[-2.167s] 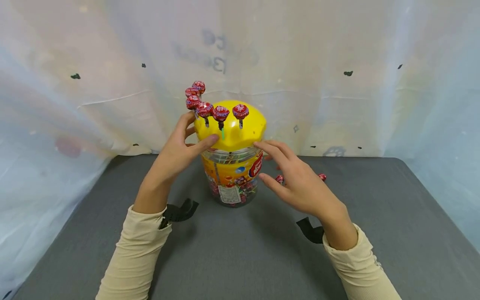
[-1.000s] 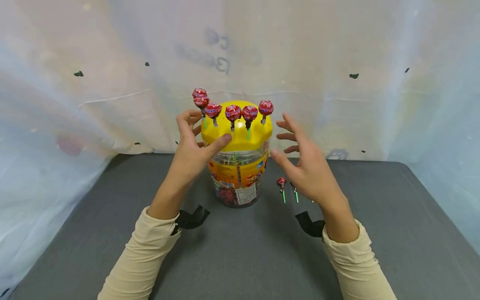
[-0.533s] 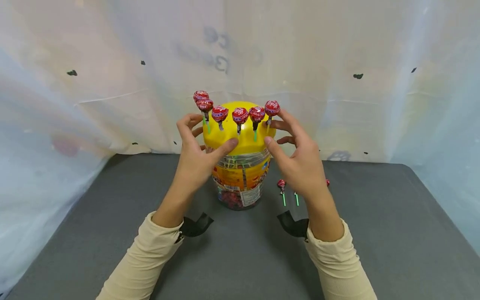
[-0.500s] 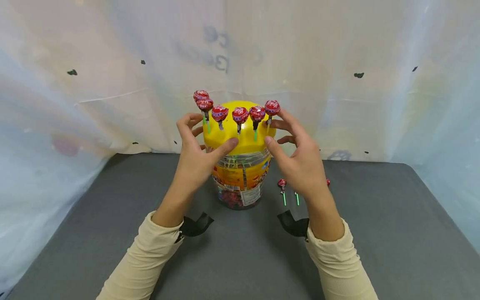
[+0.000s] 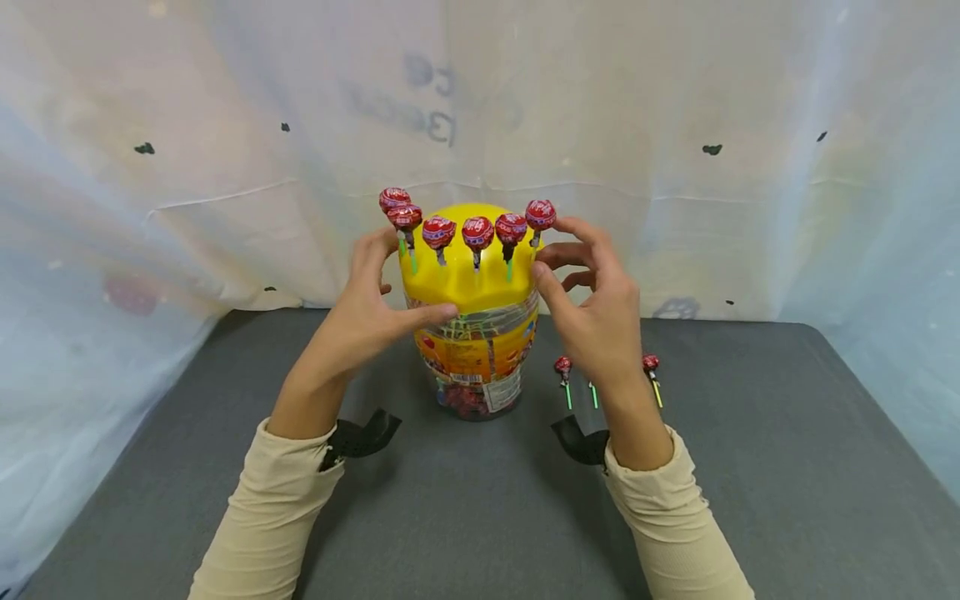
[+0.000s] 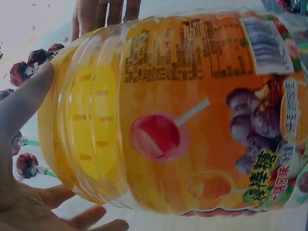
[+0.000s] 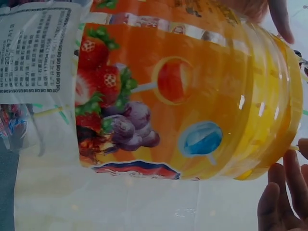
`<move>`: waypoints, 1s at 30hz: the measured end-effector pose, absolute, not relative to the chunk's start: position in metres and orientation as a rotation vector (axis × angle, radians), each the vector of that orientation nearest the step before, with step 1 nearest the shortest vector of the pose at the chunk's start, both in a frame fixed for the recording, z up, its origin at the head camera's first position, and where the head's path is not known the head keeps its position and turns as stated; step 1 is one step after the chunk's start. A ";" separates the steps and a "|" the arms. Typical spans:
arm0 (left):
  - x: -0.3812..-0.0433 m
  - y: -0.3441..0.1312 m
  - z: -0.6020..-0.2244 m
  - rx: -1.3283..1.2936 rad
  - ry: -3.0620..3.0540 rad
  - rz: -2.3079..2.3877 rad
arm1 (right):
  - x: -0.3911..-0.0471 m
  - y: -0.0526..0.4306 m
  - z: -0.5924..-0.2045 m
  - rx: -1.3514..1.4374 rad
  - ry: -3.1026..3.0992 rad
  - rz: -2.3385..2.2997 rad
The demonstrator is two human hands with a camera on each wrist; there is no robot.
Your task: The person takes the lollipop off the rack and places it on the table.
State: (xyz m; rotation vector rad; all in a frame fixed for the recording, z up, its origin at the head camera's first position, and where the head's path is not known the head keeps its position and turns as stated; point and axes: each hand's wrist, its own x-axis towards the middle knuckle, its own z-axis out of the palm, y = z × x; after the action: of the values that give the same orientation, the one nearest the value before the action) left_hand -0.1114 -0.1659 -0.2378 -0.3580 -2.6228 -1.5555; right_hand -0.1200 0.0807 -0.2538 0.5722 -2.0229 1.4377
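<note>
In the head view, a clear candy jar (image 5: 463,357) with an orange label and a yellow lid (image 5: 472,287) stands upright. Several red-wrapped lollipops (image 5: 477,235) stick up along the lid's edge. My left hand (image 5: 352,321) lies loosely around the left side, its thumb straight across the jar's neck. In the left wrist view, its other fingers (image 6: 86,217) fan out beside the lid. My right hand (image 5: 600,312) pinches the rightmost lollipop (image 5: 540,215) low on its stick, at the lid's edge. Its fingertips sit right beside the lid in the right wrist view.
On the grey table (image 5: 480,525), right of the jar, lie several loose lollipops (image 5: 563,367), partly hidden by my right forearm. A pale curtain (image 5: 600,108) hangs behind the table. A black strap (image 5: 365,435) juts from each wrist.
The jar has turned, carrying the lollipops round to the right. My right hand has come up to the rightmost one. Lately my left hand has shifted left, its thumb dropping from lid to neck.
</note>
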 end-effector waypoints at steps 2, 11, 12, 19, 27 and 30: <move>-0.113 -0.166 -0.237 -0.387 -2.598 -1.609 | -0.122 0.081 -0.253 0.565 -2.022 1.427; -0.110 -0.167 -0.229 -0.345 -2.624 -1.582 | -0.130 0.082 -0.248 0.540 -1.982 1.406; -0.109 -0.168 -0.229 -0.346 -2.621 -1.564 | -0.130 0.082 -0.248 0.544 -1.970 1.408; -0.111 -0.167 -0.232 -0.464 -2.531 -1.559 | -0.135 0.081 -0.246 0.527 -1.776 1.496; -0.111 -0.165 -0.233 -0.476 -2.528 -1.566 | -0.128 0.100 -0.240 0.481 -1.705 1.519; -0.113 -0.163 -0.234 -0.435 -2.532 -1.527 | -0.126 0.110 -0.238 0.458 -1.731 1.517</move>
State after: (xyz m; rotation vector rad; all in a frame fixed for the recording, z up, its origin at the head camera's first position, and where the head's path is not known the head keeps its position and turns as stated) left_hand -0.1129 -0.1625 -0.2339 -0.4349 -2.5320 -1.5267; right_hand -0.1264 0.1097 -0.2383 0.4576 -1.7312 1.5174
